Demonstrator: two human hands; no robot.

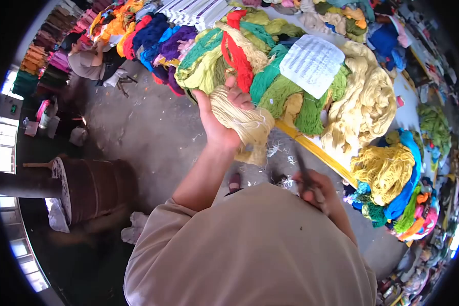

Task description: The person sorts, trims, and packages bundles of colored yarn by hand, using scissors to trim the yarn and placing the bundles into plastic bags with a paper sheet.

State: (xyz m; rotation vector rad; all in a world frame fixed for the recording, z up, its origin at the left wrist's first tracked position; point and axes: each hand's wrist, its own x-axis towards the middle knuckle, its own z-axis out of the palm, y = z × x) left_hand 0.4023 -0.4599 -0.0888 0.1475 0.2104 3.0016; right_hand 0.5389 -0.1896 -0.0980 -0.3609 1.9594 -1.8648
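A cream yarn skein [247,125] hangs across my left hand [220,133], whose fingers are curled around it beside the table edge. Lower down, close to my body, my right hand [321,184] is closed on dark scissors [303,167] with the blades pointing up and away; motion blurs them a little. Just beyond the left hand lie a red skein [236,56] and pale green skeins [201,71]. A printed paper sheet [312,65] rests on green yarn [308,115]. To its right is a large beige yarn heap [362,97].
The table has a yellow edge [319,153]. Golden yarn [387,171] and blue yarn [405,178] hang at its right end. A rusty drum [99,191] with a pipe stands at left. Another person [86,61] sits at the far left. Yarn scraps [278,149] litter the floor.
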